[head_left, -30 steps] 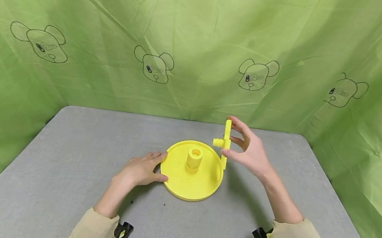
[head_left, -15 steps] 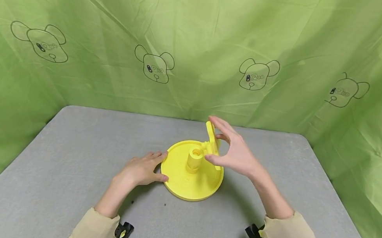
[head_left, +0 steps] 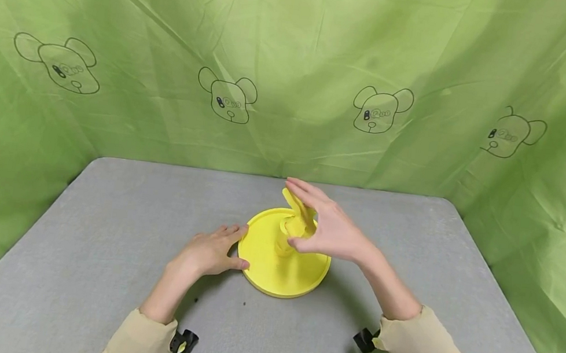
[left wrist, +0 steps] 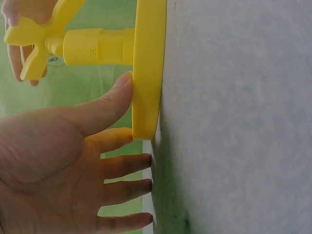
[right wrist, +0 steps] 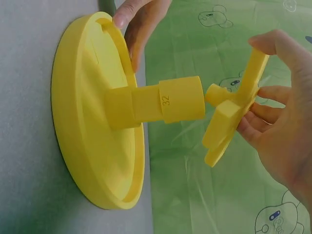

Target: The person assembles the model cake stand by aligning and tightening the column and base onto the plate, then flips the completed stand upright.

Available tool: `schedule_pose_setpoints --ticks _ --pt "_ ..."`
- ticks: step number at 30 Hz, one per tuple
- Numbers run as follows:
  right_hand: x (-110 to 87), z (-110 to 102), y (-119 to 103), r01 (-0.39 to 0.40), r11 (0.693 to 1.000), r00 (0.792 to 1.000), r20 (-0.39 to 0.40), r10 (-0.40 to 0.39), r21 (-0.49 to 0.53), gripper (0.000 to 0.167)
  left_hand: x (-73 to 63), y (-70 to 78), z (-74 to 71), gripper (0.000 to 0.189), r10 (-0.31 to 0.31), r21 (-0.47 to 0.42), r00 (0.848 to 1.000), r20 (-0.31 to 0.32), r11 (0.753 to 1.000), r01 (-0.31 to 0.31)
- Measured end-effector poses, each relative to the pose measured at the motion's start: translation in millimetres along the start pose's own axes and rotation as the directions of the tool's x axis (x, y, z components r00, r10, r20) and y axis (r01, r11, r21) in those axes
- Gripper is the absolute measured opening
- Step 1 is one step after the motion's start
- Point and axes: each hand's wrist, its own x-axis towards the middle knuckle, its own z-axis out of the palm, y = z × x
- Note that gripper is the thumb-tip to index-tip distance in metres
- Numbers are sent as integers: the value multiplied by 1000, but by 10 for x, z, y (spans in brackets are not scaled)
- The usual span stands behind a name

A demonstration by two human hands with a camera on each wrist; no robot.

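A round yellow base with a raised rim lies flat on the table. From its middle rises a hollow yellow post, open at the top and marked with digits. My right hand holds a yellow pronged knob by its arms between thumb and fingers. The knob's short peg points down at the post's opening, tilted and right at its edge. At the base's left rim, my left hand rests thumb and index finger against it; in the left wrist view its other fingers extend straight down to the tabletop.
A grey table carries the base. Green curtains with drawn bear heads hang behind and at both sides. A couple of dark specks lie in front of the base. Black cameras sit at both sleeves.
My right hand has carried the knob leftward from beyond the base's right rim to over the post, turning its peg from sideways to downward. My left hand stays at the rim.
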Motion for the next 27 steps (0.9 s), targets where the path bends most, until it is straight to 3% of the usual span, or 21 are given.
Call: schedule_pose_setpoints --ticks 18,27 --pt "128 118 -96 95 985 987 139 -76 -141 92 1 -21 16 85 3 -3 1000 -7 1000 -3" --pt "185 150 -189 81 973 975 220 -33 -215 89 -18 -11 6 85 2 -10 1000 -8 1000 -2"
